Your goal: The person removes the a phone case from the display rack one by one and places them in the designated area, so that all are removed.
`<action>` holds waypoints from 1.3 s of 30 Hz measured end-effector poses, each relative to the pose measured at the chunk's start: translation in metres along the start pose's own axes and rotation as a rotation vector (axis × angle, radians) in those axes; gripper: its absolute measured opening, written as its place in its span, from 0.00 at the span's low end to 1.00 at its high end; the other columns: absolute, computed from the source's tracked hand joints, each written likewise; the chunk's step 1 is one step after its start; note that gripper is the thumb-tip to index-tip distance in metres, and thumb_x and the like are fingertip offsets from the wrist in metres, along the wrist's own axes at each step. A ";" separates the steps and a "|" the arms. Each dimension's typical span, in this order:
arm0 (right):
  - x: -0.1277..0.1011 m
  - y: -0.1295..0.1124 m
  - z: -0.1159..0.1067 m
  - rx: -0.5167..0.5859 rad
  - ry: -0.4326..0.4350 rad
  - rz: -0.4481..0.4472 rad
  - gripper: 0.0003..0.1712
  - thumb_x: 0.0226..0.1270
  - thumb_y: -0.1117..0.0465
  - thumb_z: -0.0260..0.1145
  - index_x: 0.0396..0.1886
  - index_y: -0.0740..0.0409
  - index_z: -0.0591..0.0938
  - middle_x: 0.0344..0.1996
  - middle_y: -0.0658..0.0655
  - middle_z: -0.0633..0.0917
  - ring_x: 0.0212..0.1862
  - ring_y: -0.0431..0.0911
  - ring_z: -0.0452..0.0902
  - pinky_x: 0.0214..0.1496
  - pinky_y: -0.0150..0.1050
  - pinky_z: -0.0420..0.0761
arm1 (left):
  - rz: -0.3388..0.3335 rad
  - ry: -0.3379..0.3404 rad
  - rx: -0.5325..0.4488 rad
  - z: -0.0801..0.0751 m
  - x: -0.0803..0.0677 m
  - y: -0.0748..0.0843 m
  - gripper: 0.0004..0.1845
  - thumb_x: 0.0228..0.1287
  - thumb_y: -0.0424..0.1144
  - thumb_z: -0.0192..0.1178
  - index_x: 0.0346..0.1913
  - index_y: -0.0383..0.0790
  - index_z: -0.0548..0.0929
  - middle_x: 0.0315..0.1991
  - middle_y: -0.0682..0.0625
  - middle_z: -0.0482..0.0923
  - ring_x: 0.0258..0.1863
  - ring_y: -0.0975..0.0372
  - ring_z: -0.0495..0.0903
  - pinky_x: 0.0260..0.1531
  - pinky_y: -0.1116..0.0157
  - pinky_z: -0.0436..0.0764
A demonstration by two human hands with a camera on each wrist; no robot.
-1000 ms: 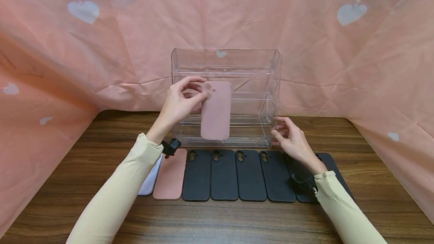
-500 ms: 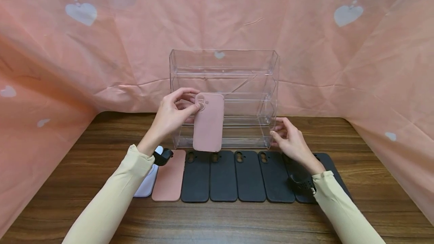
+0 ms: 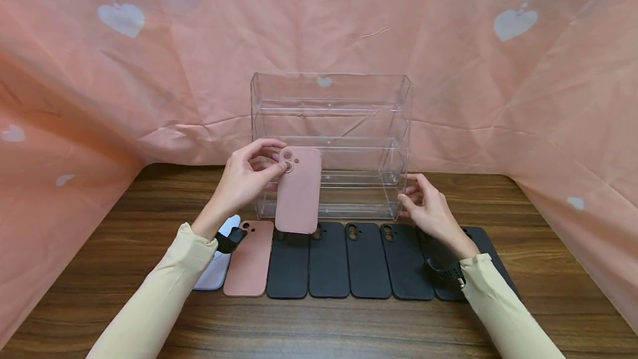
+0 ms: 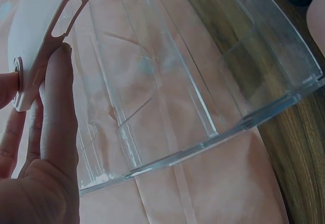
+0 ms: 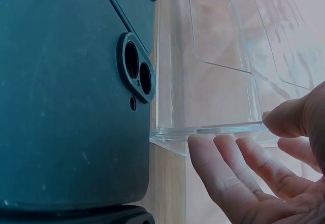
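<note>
We note L hand [image 3: 245,177] pinching the pink case [image 3: 298,190] by its camera corner, upright w/ its lower edge over the flat row of cases [image 3: 349,262] on the tabletop [image 3: 99,270], just in front of the clear rack [image 3: 331,145]. R hand [image 3: 427,208], fingers relaxed and holding nothing, touches the rack's lower right corner, prob. to steady it. No brand, label or writing legible.

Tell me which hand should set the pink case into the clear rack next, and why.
Left, probably. The left hand already pinches the pink case at its camera end, before the clear rack. The right hand touches the rack's right corner.
</note>
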State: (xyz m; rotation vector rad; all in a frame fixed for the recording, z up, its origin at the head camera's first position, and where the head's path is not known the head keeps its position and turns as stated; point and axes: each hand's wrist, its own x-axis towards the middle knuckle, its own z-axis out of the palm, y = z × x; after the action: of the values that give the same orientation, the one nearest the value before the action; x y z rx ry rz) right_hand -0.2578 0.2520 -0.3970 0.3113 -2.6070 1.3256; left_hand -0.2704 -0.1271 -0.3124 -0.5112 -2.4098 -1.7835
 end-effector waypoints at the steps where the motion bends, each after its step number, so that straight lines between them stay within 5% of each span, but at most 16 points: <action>1: 0.000 0.000 0.000 -0.003 0.001 0.000 0.26 0.72 0.71 0.63 0.68 0.66 0.70 0.44 0.71 0.81 0.37 0.54 0.87 0.32 0.42 0.91 | -0.002 -0.002 0.005 -0.001 -0.001 0.000 0.20 0.65 0.34 0.67 0.59 0.50 0.83 0.48 0.44 0.82 0.37 0.63 0.87 0.33 0.51 0.91; 20: -0.001 0.000 0.001 -0.029 0.001 -0.021 0.26 0.71 0.71 0.64 0.67 0.66 0.71 0.44 0.71 0.83 0.37 0.59 0.87 0.32 0.43 0.91 | -0.031 0.002 0.083 -0.017 -0.013 -0.012 0.20 0.66 0.34 0.67 0.59 0.49 0.83 0.48 0.46 0.83 0.37 0.64 0.87 0.32 0.60 0.91; 32: 0.000 0.000 0.001 -0.028 0.000 -0.022 0.26 0.71 0.71 0.64 0.67 0.67 0.70 0.44 0.71 0.83 0.38 0.60 0.87 0.32 0.44 0.91 | -0.137 -0.047 0.045 -0.037 -0.030 -0.025 0.20 0.67 0.35 0.65 0.60 0.49 0.80 0.49 0.43 0.80 0.37 0.64 0.87 0.35 0.56 0.92; 39: -0.001 0.000 0.001 -0.038 0.003 -0.033 0.26 0.70 0.72 0.64 0.66 0.68 0.70 0.44 0.71 0.82 0.38 0.58 0.87 0.32 0.44 0.91 | -0.129 -0.072 0.083 -0.048 -0.037 -0.035 0.19 0.67 0.34 0.65 0.60 0.46 0.80 0.47 0.43 0.82 0.36 0.64 0.88 0.33 0.56 0.92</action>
State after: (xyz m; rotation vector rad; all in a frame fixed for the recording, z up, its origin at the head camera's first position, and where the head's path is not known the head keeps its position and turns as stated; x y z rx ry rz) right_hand -0.2571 0.2518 -0.3978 0.3450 -2.6095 1.2628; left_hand -0.2523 -0.1894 -0.3399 -0.4265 -2.6088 -1.7314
